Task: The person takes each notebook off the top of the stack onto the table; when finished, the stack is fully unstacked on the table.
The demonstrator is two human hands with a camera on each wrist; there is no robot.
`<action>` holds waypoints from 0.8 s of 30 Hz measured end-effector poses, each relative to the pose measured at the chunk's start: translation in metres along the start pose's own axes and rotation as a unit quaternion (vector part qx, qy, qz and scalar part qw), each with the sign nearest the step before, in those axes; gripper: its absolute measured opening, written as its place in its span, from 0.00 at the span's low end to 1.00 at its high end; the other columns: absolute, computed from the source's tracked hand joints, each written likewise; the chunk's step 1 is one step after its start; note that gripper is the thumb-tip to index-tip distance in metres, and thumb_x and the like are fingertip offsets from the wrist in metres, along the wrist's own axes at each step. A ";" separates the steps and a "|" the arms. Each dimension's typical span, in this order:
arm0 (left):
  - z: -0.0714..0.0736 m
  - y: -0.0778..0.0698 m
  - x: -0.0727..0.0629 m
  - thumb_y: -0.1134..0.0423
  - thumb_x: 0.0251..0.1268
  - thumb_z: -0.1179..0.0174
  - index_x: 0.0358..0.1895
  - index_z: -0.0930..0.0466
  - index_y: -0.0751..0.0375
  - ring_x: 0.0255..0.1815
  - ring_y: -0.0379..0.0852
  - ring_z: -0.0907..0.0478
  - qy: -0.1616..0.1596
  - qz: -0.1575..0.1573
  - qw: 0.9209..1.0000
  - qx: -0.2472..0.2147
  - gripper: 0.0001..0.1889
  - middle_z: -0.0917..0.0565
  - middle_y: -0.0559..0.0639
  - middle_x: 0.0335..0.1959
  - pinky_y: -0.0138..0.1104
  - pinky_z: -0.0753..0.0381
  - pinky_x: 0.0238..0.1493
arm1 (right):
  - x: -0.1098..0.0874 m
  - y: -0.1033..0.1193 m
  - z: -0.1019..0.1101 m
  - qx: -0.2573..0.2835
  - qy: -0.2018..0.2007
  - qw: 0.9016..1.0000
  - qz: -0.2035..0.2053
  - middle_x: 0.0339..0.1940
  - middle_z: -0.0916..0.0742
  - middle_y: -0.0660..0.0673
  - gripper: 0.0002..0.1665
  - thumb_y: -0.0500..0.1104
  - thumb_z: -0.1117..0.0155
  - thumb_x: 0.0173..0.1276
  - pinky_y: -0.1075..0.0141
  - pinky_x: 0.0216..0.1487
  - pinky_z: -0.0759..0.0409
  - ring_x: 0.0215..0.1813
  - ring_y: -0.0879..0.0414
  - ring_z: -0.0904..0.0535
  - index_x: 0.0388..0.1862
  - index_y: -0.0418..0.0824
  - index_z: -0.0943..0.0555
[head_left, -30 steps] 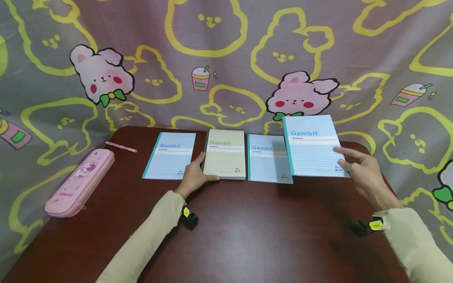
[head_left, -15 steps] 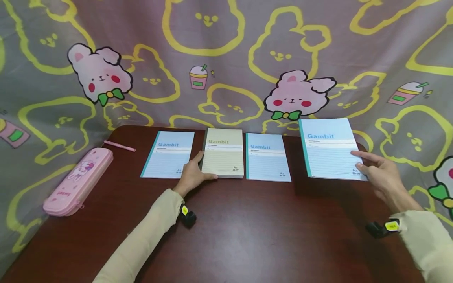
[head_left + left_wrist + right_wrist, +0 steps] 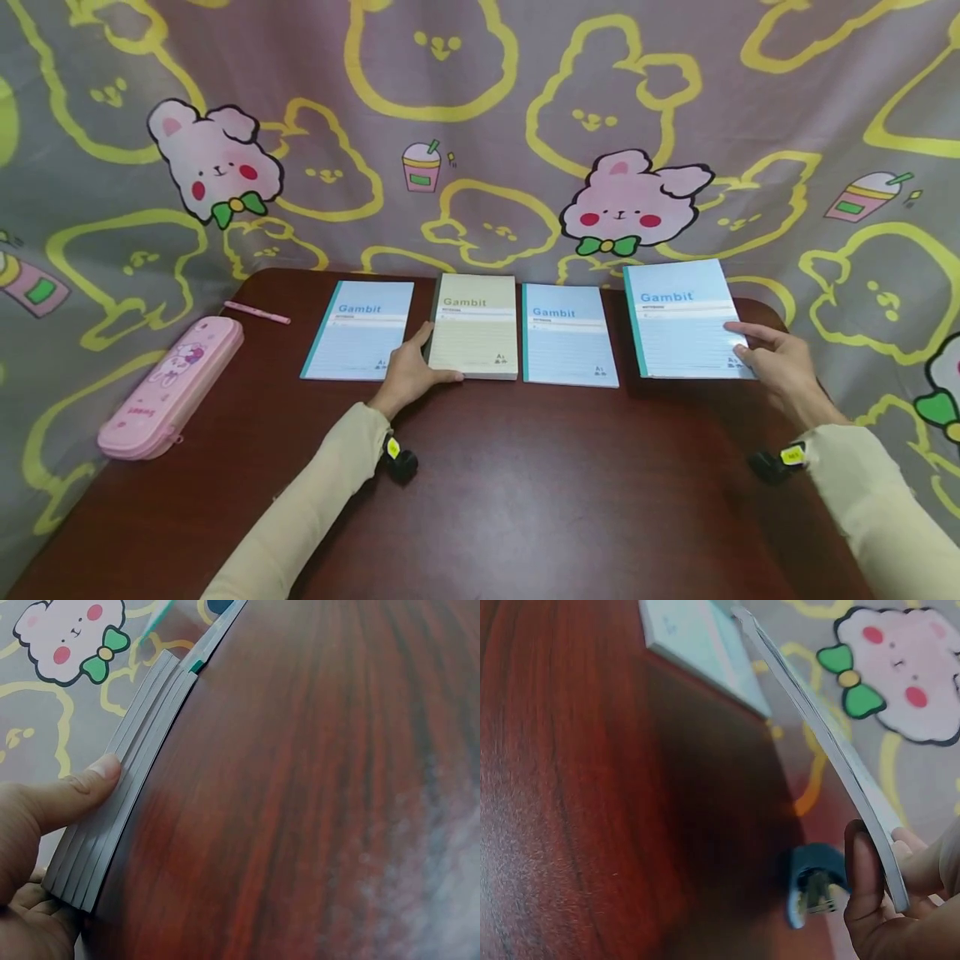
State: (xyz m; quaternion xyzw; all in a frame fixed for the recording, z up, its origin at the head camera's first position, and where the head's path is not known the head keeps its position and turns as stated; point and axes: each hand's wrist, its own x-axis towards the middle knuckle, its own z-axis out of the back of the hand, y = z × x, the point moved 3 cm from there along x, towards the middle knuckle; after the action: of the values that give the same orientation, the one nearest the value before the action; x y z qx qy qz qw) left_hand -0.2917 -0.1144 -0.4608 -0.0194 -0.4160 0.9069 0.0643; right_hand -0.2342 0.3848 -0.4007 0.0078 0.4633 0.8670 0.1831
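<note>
My left hand [image 3: 408,371] grips the near left corner of a stack of beige Gambit notebooks [image 3: 476,333] lying on the table. Its thumb lies against the stack's near edge, as the left wrist view shows of the layered stack [image 3: 124,795]. To the right, my right hand [image 3: 780,367] holds a blue Gambit notebook [image 3: 682,325] by its lower right corner. In the right wrist view this thin notebook [image 3: 832,754] is tilted above the table, pinched between thumb and fingers. One blue notebook [image 3: 356,333] lies left of the stack, another blue notebook [image 3: 566,337] right of it.
A pink pencil case [image 3: 172,387] lies on the left of the brown table [image 3: 510,500], with a pink pen [image 3: 257,312] behind it. A dark blue stapler-like object [image 3: 815,877] sits beyond the right hand. A patterned curtain [image 3: 487,108] hangs behind.
My right hand has carried the blue notebook rightward off its overlap with the neighbouring one, then slightly back left and lower. The left hand has kept its place on the beige stack.
</note>
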 end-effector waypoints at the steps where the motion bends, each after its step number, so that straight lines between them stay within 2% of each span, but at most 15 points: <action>1: 0.000 0.000 0.000 0.52 0.39 0.20 0.77 0.50 0.60 0.77 0.54 0.46 0.001 0.002 1.000 0.001 0.60 0.46 0.60 0.77 0.47 0.39 0.73 | 0.003 -0.002 -0.003 -0.007 -0.002 1.000 -0.001 0.49 0.23 0.50 0.27 0.40 0.47 0.73 0.76 0.34 0.21 0.33 0.71 0.24 0.71 0.40 0.31; 6: 0.000 0.000 -0.002 0.52 0.39 0.20 0.76 0.49 0.62 0.76 0.55 0.44 -0.003 0.002 1.000 0.001 0.61 0.45 0.61 0.77 0.47 0.38 0.73 | 0.014 -0.009 -0.018 -0.026 -0.001 1.000 0.010 0.55 0.24 0.39 0.26 0.36 0.48 0.71 0.76 0.32 0.22 0.32 0.71 0.26 0.69 0.36 0.29; 11: 0.001 0.001 0.000 0.51 0.40 0.20 0.76 0.49 0.63 0.76 0.56 0.44 -0.002 -0.005 1.000 0.001 0.60 0.45 0.60 0.77 0.47 0.37 0.72 | 0.021 -0.011 -0.028 -0.035 0.006 0.999 0.009 0.57 0.24 0.35 0.26 0.34 0.48 0.71 0.75 0.31 0.23 0.33 0.70 0.26 0.68 0.35 0.29; 17: 0.001 0.003 -0.001 0.50 0.40 0.21 0.77 0.51 0.62 0.77 0.55 0.45 0.003 0.006 1.000 0.000 0.61 0.46 0.58 0.78 0.47 0.36 0.72 | 0.028 -0.016 -0.033 -0.044 0.010 0.999 0.007 0.60 0.24 0.33 0.26 0.36 0.48 0.71 0.77 0.31 0.24 0.34 0.68 0.27 0.68 0.37 0.28; 19: 0.002 0.003 -0.002 0.50 0.40 0.21 0.77 0.51 0.63 0.77 0.56 0.45 0.002 0.006 1.000 0.001 0.61 0.46 0.59 0.78 0.48 0.36 0.72 | 0.030 -0.017 -0.034 -0.050 0.012 0.999 0.014 0.61 0.24 0.32 0.26 0.36 0.48 0.71 0.78 0.32 0.25 0.37 0.65 0.25 0.68 0.38 0.28; 24: 0.001 0.000 -0.001 0.51 0.40 0.21 0.76 0.50 0.63 0.77 0.56 0.46 0.005 0.004 1.000 0.002 0.60 0.46 0.59 0.77 0.48 0.37 0.72 | 0.030 -0.020 -0.037 -0.085 0.015 0.996 0.029 0.65 0.26 0.27 0.25 0.38 0.48 0.72 0.76 0.34 0.28 0.51 0.45 0.26 0.67 0.38 0.27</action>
State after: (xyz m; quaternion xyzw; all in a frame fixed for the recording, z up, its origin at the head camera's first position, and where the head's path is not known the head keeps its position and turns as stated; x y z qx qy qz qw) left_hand -0.2905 -0.1156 -0.4601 -0.0251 -0.4141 0.9077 0.0630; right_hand -0.2630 0.3750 -0.4423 -0.0071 0.3900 0.9083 0.1512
